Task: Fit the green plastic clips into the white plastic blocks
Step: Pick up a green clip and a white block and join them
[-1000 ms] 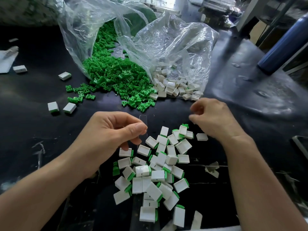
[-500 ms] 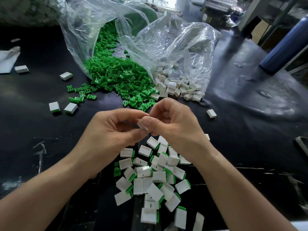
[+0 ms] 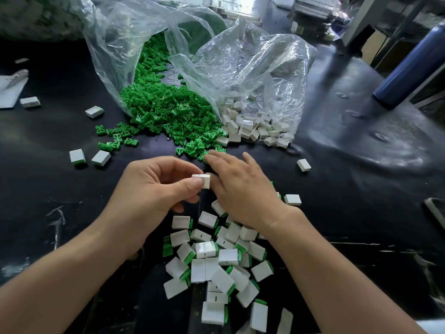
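White block point(image 3: 201, 181) is sitting pinched in the left hand point(image 3: 154, 189) at mid-frame while the right hand point(image 3: 240, 186) is lying open, fingertips point(image 3: 215, 155) on the green clips point(image 3: 183, 126) just above, so the step is calling for lifting one clip only and squaring it to the block before pressing.

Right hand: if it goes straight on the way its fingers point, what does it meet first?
The right hand would likely meet the green clips spilled from the bag first; its fingertips look almost on them, though height is unclear.
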`<state>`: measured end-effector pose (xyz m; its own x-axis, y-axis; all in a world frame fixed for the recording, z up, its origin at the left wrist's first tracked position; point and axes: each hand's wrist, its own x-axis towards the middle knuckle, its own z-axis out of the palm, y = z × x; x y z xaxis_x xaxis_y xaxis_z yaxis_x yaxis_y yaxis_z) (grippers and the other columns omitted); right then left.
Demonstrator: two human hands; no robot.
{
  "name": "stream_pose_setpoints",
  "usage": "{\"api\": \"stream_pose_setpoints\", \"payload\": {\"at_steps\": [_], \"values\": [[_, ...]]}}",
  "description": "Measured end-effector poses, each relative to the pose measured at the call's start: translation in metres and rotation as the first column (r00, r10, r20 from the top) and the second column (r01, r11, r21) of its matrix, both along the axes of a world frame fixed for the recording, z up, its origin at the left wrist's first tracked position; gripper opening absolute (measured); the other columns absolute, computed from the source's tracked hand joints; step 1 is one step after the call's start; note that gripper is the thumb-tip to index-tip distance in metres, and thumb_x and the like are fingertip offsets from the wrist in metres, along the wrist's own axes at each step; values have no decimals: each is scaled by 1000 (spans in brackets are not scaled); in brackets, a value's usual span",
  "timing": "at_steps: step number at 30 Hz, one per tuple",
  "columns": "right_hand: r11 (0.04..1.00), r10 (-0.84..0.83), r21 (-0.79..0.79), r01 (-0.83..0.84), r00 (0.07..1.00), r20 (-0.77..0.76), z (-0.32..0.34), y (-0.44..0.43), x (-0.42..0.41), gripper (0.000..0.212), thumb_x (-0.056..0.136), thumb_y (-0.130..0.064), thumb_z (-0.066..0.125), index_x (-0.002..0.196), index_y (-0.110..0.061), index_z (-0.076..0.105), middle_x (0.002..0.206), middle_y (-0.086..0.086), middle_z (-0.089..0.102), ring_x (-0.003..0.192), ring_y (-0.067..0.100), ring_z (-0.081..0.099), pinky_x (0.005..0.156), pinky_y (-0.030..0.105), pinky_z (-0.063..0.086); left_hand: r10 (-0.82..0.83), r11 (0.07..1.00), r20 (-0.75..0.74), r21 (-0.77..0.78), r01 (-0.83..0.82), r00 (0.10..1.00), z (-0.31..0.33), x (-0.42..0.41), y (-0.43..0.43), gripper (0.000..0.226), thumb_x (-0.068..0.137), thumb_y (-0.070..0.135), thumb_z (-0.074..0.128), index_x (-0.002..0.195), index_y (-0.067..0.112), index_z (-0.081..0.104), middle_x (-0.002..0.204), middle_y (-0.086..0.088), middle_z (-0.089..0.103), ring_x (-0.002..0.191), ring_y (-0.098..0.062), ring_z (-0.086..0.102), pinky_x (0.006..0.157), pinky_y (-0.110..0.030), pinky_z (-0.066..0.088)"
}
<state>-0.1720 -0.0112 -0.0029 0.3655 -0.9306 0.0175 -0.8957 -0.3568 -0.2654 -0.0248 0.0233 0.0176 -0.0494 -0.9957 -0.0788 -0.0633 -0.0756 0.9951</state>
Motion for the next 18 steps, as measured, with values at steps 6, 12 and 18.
{"api": "stream_pose_setpoints", "payload": {"at_steps": [6,12,18], "values": [[990,-74,-115,80,996,58,8,2,-6,27,86,-2,49,106,-13,63,107,5,62,101,25,52,87,30,37,13,999,-50,40,-12,999,0,-1,-1,18,76,-1,65,82,16,71,65,-2,71,53,-7,64,47,-15,49],[990,-93,-106,95,995,23,4,1,-9,36,89,-1,47,121,-16,55,109,6,52,103,23,49,78,22,31,-8,998,-100,68,15,995,1,-2,-1,15,76,-3,63,74,11,70,66,-7,71,55,-12,66,50,-17,53],[986,-121,-93,142,973,197,8,2,-13,14,88,-8,55,96,-14,64,97,2,55,90,22,54,74,27,39,-22,996,-120,82,32,993,0,-1,-1,10,71,-2,66,74,8,68,68,-9,71,57,-14,68,52,-18,54]]}}
